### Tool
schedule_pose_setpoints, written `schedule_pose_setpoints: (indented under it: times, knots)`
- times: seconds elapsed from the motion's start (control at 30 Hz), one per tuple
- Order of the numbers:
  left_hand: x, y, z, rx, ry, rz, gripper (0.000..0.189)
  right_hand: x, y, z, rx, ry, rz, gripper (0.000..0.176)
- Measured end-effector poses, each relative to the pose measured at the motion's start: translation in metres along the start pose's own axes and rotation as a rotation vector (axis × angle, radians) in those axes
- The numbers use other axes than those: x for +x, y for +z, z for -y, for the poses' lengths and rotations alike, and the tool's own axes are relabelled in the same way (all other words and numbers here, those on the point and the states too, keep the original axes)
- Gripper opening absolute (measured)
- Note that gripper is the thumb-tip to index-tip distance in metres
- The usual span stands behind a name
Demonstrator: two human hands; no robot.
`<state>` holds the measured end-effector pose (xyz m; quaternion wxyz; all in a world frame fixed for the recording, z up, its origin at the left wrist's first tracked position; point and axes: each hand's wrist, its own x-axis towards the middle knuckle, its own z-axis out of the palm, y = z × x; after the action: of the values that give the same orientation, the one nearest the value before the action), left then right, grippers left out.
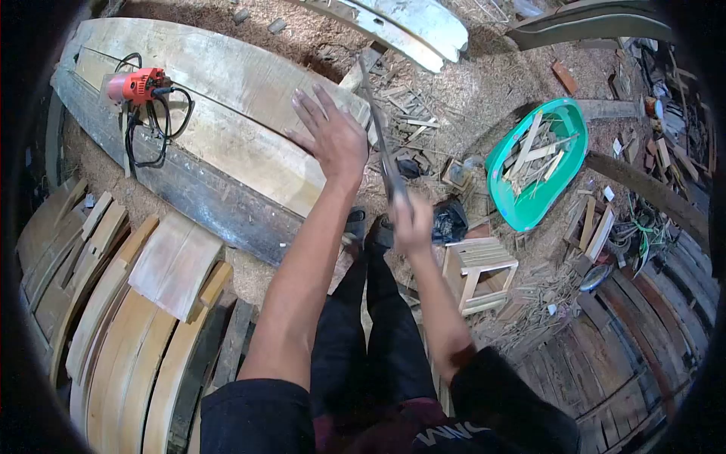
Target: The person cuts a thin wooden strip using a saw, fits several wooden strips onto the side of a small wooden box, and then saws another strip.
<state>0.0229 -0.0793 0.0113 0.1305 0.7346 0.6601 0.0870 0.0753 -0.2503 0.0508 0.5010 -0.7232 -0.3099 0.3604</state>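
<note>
My left hand (333, 136) lies with its fingers spread on the right end of a long pale wooden board (227, 72). My right hand (412, 222) is wrapped round the handle of a long, thin handsaw (384, 151), slightly blurred. The saw blade points up and away from me, right beside the board's end. A red power tool (138, 85) with a black cord rests on the far left of the boards.
To the right stands a green tub (535, 208) holding wood scraps. A small wooden stool (482, 274) is near my right forearm. Curved planks (125, 363) are stacked at the lower left. Wood offcuts and shavings (476, 83) cover the ground.
</note>
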Motion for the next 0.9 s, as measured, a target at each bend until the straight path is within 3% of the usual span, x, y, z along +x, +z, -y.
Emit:
schedule_pose_setpoints:
  times: [0.07, 0.17, 0.27, 0.3, 0.37, 0.57, 0.6, 0.7, 0.73, 0.9]
  knots:
    - [0.004, 0.001, 0.004, -0.016, -0.001, -0.007, 0.065, -0.072, -0.018, -0.014, 0.137, 0.094, 0.022, 0.033]
    - [-0.010, 0.005, 0.006, -0.023, -0.004, 0.022, 0.065, -0.052, -0.023, -0.006, 0.022, 0.101, 0.072, 0.034]
    - [0.002, 0.000, 0.002, -0.030, -0.015, 0.008, 0.065, 0.041, 0.006, -0.019, 0.264, 0.132, 0.043, 0.039]
    - [0.002, -0.001, 0.002, -0.030, -0.009, 0.009, 0.065, 0.051, 0.003, -0.005, 0.087, 0.124, 0.046, 0.038]
    - [0.003, 0.000, 0.002, -0.041, -0.009, 0.006, 0.065, 0.032, 0.001, 0.002, 0.021, 0.030, 0.003, 0.036]
    - [-0.005, -0.008, 0.006, -0.232, 0.047, 0.046, 0.070, -0.041, -0.030, -0.036, 0.149, 0.182, -0.182, 0.037]
    - [-0.007, 0.003, 0.013, -0.271, 0.149, -0.040, 0.069, -0.045, -0.036, -0.038, 0.105, 0.163, -0.185, 0.037]
    - [-0.021, -0.022, 0.019, -0.281, 0.426, 0.029, 0.057, -0.055, -0.051, -0.048, 0.027, 0.132, -0.150, 0.037]
    - [-0.025, -0.019, 0.021, -0.291, 0.502, -0.136, 0.041, -0.058, -0.056, -0.049, 0.022, 0.118, -0.128, 0.036]
    - [-0.025, -0.028, 0.026, -0.348, 0.434, -0.005, 0.028, -0.066, -0.064, -0.041, 0.012, 0.051, -0.068, 0.035]
